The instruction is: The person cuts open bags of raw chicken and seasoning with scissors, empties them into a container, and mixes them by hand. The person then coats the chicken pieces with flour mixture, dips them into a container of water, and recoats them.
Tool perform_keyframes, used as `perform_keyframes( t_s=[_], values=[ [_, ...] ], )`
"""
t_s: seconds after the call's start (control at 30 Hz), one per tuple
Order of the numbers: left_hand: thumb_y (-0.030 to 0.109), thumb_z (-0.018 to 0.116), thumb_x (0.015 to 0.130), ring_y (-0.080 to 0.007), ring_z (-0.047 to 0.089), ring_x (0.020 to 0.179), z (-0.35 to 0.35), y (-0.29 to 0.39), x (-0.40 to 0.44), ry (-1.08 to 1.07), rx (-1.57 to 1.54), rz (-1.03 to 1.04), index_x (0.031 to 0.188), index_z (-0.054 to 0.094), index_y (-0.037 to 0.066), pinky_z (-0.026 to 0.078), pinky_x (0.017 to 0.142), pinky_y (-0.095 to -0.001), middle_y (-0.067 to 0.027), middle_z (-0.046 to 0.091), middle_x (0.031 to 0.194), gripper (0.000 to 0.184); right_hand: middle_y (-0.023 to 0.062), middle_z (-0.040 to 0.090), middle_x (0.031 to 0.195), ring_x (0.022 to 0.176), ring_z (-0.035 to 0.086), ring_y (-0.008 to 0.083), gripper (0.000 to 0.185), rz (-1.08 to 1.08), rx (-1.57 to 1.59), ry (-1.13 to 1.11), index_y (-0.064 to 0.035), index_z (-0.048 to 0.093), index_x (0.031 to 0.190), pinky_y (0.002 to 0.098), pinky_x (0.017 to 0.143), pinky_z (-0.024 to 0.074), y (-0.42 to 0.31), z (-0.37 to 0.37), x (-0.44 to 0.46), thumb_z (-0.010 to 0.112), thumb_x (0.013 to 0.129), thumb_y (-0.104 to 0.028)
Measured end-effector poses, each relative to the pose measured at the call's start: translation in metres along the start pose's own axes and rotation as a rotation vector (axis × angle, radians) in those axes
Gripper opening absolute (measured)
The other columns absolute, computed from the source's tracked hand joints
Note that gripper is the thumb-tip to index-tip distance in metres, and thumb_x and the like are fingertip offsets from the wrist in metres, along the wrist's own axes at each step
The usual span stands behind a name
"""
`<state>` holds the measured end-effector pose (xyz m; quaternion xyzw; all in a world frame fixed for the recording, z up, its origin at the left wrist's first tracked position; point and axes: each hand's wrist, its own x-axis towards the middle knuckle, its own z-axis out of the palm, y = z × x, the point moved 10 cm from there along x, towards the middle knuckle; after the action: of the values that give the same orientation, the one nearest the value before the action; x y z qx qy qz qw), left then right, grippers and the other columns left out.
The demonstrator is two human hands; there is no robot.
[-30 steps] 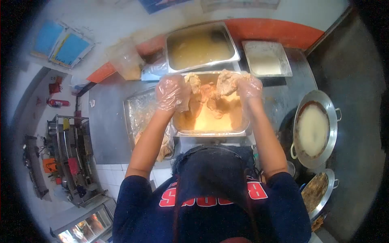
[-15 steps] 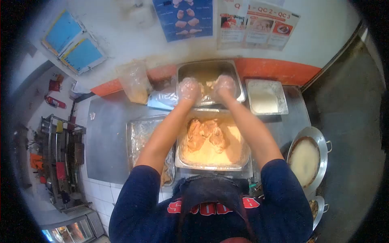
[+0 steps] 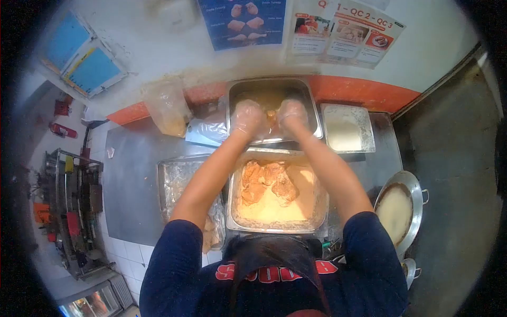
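Note:
Both my hands wear clear plastic gloves and reach into the far metal pan (image 3: 310, 94), which holds a yellowish liquid. My left hand (image 3: 249, 117) is curled and lowered on the pan's left side. Facing it on the right, my right hand (image 3: 292, 113) is curled too. A small orange-brown piece (image 3: 272, 115), perhaps chicken, shows between them at the liquid. My fingertips and whatever they grip are hidden. Closer to me, a second metal pan (image 3: 277, 231) holds pale flour-like coating, with several coated chicken pieces (image 3: 282, 189) lying towards its back left.
Right of the far pan stands a tray of white powder (image 3: 346, 134). A plastic bag (image 3: 168, 108) and a blue-and-silver packet (image 3: 206, 131) lie left. A plastic-lined tray (image 3: 171, 179) sits under my left forearm. A large round pan (image 3: 398, 208) stands at the right.
My hands have gone lower into the far pan, and the pale pieces seen between them are now mostly out of sight. The camera view has shifted slightly.

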<state>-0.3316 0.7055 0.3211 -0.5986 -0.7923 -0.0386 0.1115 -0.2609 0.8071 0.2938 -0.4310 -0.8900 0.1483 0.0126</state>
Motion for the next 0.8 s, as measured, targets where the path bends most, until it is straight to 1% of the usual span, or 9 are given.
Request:
perform_keyframes(
  t_s=[0.2, 0.27, 0.3, 0.33, 0.4, 0.47, 0.53, 0.6, 0.8],
  values=[
    [0.025, 0.063, 0.072, -0.0322, 0.065, 0.074, -0.092, -0.028, 0.013, 0.212, 0.045, -0.047, 0.07, 0.07, 0.007, 0.052, 0.071, -0.0429, -0.0161, 0.068, 0.075, 0.02, 0.0217, 0.068, 0.099, 0.094, 0.067, 0.0384, 0.024, -0.095, 0.024, 0.1, -0.0064, 0.073, 0.093, 0.0439, 0.082, 0.0541, -0.026, -0.11, -0.003, 0.066, 0.078, -0.024],
    [0.025, 0.063, 0.073, -0.0319, 0.065, 0.074, -0.132, -0.032, 0.012, 0.226, 0.054, -0.042, 0.07, 0.068, 0.006, 0.052, 0.07, -0.043, -0.0159, 0.067, 0.076, 0.02, 0.0198, 0.068, 0.098, 0.094, 0.066, 0.0375, 0.024, -0.049, 0.258, 0.237, -0.0084, 0.072, 0.093, 0.0435, 0.081, 0.0539, -0.032, -0.166, -0.033, 0.066, 0.078, -0.026],
    [0.024, 0.063, 0.073, -0.0316, 0.064, 0.076, -0.166, -0.03, 0.004, 0.4, 0.015, -0.01, 0.071, 0.066, 0.006, 0.051, 0.07, -0.0433, -0.0154, 0.066, 0.077, 0.019, 0.0198, 0.068, 0.098, 0.094, 0.066, 0.0375, 0.024, -0.047, 0.257, 0.232, -0.0084, 0.072, 0.093, 0.0435, 0.081, 0.0539, -0.033, -0.177, -0.037, 0.066, 0.078, -0.026],
    [0.024, 0.063, 0.074, -0.0313, 0.063, 0.077, -0.191, -0.029, -0.007, 0.576, -0.025, 0.022, 0.072, 0.064, 0.006, 0.05, 0.069, -0.0435, -0.0149, 0.065, 0.078, 0.018, 0.0169, 0.069, 0.089, 0.084, 0.067, 0.0303, 0.021, -0.096, 0.427, 0.284, -0.007, 0.071, 0.09, 0.0402, 0.075, 0.0529, -0.035, -0.191, -0.041, 0.066, 0.078, -0.024],
    [0.024, 0.063, 0.074, -0.0309, 0.063, 0.078, -0.195, -0.027, -0.014, 0.58, -0.016, 0.054, 0.073, 0.062, 0.005, 0.05, 0.07, -0.0433, -0.0145, 0.065, 0.079, 0.018, 0.014, 0.07, 0.08, 0.075, 0.067, 0.0231, 0.02, -0.146, 0.597, 0.339, -0.0055, 0.07, 0.087, 0.0369, 0.068, 0.0519, -0.035, -0.203, -0.049, 0.065, 0.079, -0.022],
    [0.023, 0.063, 0.074, -0.0305, 0.063, 0.08, -0.194, -0.017, -0.023, 0.59, -0.001, 0.086, 0.074, 0.06, 0.005, 0.049, 0.07, -0.0432, -0.014, 0.064, 0.079, 0.019, 0.0177, 0.069, 0.094, 0.087, 0.066, 0.0361, 0.018, -0.118, 0.477, 0.396, -0.0093, 0.069, 0.088, 0.0429, 0.076, 0.053, -0.037, -0.208, -0.061, 0.067, 0.078, -0.023],
    [0.024, 0.066, 0.072, -0.0298, 0.062, 0.078, -0.158, -0.014, -0.026, 0.493, -0.05, -0.067, 0.073, 0.064, 0.006, 0.049, 0.069, -0.043, -0.0135, 0.063, 0.075, 0.018, 0.0181, 0.069, 0.091, 0.086, 0.067, 0.0359, 0.016, -0.016, 0.489, 0.362, -0.0109, 0.069, 0.084, 0.0432, 0.075, 0.0531, -0.021, -0.155, -0.045, 0.067, 0.076, -0.025],
    [0.026, 0.067, 0.07, -0.029, 0.063, 0.076, -0.073, -0.01, -0.015, 0.15, 0.118, -0.063, 0.067, 0.066, 0.008, 0.049, 0.068, -0.043, -0.0135, 0.064, 0.073, 0.019, 0.019, 0.069, 0.087, 0.082, 0.067, 0.0363, 0.014, 0.019, 0.301, 0.41, -0.0119, 0.07, 0.078, 0.0438, 0.074, 0.0531, -0.005, -0.077, -0.018, 0.069, 0.073, -0.024],
    [0.028, 0.062, 0.071, -0.029, 0.065, 0.07, -0.055, -0.017, -0.03, 0.267, -0.04, -0.159, 0.059, 0.068, 0.008, 0.049, 0.066, -0.0415, -0.0145, 0.066, 0.066, 0.024, 0.0216, 0.068, 0.088, 0.088, 0.066, 0.0383, 0.024, 0.056, 0.42, 0.34, -0.0048, 0.07, 0.089, 0.0446, 0.079, 0.0508, 0.007, -0.042, -0.042, 0.064, 0.079, -0.026]
  ],
)
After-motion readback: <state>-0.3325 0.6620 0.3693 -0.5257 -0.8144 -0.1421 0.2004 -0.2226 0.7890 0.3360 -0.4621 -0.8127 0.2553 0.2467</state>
